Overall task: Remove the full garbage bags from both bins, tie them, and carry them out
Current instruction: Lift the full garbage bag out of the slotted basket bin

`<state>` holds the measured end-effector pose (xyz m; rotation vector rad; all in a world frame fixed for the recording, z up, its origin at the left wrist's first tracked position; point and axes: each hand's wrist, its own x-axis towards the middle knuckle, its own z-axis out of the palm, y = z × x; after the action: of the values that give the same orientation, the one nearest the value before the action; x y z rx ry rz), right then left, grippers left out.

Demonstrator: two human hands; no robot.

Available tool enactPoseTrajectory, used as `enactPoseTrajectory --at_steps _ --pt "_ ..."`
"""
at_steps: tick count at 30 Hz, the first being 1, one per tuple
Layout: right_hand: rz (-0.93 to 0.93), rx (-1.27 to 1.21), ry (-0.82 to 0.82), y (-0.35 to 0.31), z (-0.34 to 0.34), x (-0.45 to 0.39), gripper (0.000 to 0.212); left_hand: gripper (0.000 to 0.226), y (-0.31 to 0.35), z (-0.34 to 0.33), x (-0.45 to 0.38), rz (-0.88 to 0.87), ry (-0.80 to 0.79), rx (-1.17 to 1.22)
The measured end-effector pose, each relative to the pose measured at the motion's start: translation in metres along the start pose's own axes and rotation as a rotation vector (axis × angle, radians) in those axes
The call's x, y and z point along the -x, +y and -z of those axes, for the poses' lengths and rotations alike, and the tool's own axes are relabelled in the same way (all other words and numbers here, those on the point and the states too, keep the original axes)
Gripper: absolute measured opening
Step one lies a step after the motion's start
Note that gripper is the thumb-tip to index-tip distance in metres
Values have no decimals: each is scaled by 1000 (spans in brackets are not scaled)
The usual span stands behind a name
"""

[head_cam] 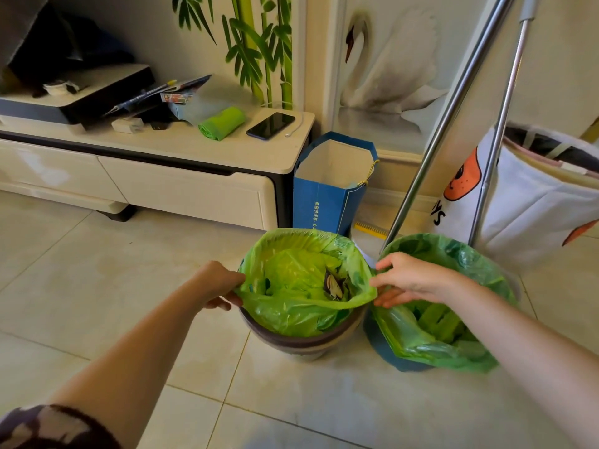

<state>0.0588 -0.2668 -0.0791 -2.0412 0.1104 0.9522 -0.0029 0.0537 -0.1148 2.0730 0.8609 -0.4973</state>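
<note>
Garbage bags of thin green plastic line two bins standing side by side on the tiled floor (97, 286). On the striped bin (301, 343), the left hand (218, 286) is closed on the left garbage bag (291, 306) at its near-left rim, while the right hand (411, 280) pinches the same rim on the right, fingers pressed together. Just beside it, the right garbage bag (453, 338) droops over the blue bin (385, 348). Behind stand a blue paper bag (327, 202) and a cream cabinet (181, 189).
</note>
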Motion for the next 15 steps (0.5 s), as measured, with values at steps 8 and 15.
enactPoseTrajectory --at_steps 8,15 --pt "-51 36 272 -25 3 -50 52 46 19 -2 -36 -112 278 -207" --pt "-30 312 354 -38 -6 -83 26 45 24 -10 -54 -114 315 -217"
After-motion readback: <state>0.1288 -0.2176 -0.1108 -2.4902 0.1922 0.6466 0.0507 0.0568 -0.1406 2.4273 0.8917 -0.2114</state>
